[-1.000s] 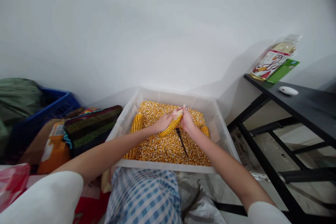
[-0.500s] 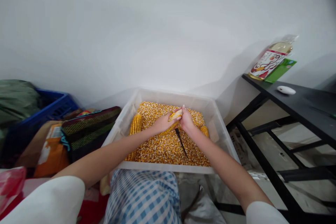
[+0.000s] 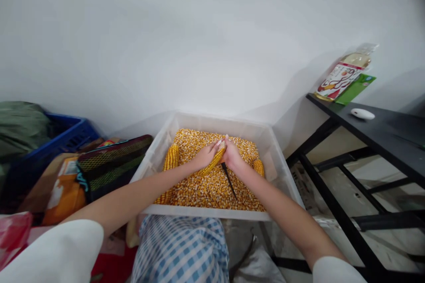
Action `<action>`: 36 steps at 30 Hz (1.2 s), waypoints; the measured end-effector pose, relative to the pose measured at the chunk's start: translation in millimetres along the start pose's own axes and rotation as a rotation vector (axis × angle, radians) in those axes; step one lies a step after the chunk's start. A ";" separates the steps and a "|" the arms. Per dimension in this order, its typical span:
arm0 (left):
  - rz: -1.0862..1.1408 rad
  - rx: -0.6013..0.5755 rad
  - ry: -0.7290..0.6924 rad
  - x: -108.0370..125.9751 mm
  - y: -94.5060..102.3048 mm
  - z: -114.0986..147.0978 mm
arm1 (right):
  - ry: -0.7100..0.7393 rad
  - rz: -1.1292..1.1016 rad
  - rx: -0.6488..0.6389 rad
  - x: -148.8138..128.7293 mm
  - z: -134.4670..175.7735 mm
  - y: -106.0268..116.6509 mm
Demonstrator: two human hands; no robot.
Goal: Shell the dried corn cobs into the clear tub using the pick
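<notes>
1. Left hand (image 3: 206, 155) and right hand (image 3: 232, 157) both have fingers curled around the cob (image 3: 214, 162), over the bin (image 3: 279, 172) centre.
2. Black tool (image 3: 229, 180) at 5 o'clock of the cob.
3. Risk: a slipping thumb could scatter kernels (image 3: 206, 188) over the rim.

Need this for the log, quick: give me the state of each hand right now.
Left hand: closed around the corn cob, over the tub of kernels.
Right hand: closed on the same cob's upper end; a thin dark tool pokes out below it.

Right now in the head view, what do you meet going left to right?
Blue crate → orange box → left corn cob → cob held in both hands → bottle → white mouse.
</notes>
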State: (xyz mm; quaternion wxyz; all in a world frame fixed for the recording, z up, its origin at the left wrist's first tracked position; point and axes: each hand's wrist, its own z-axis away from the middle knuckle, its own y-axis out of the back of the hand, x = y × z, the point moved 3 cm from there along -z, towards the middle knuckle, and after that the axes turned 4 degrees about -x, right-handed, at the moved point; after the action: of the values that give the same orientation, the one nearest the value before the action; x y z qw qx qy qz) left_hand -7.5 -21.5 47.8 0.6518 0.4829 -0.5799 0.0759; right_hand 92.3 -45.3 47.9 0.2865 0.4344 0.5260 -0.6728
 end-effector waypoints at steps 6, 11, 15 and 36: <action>0.010 -0.043 0.045 2.3 -0.1 -4.5 | -0.107 -0.092 0.052 -9.3 0.1 3.8; -0.124 0.020 0.073 8.6 -2.5 1.2 | -0.082 -0.052 0.052 -21.9 3.8 4.9; -0.035 -0.012 0.011 6.1 -3.2 2.2 | -0.026 -0.052 0.022 -21.9 5.8 1.6; 0.407 -0.188 0.072 -19.5 -14.4 -6.8 | -0.189 -0.046 -0.285 -3.8 5.4 16.4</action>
State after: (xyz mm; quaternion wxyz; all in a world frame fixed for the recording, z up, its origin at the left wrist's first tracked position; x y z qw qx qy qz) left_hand 0.4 -15.1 24.8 0.6853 0.2901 -0.6463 0.1687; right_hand 106.3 -55.4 44.2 0.3779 0.3119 0.5966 -0.6356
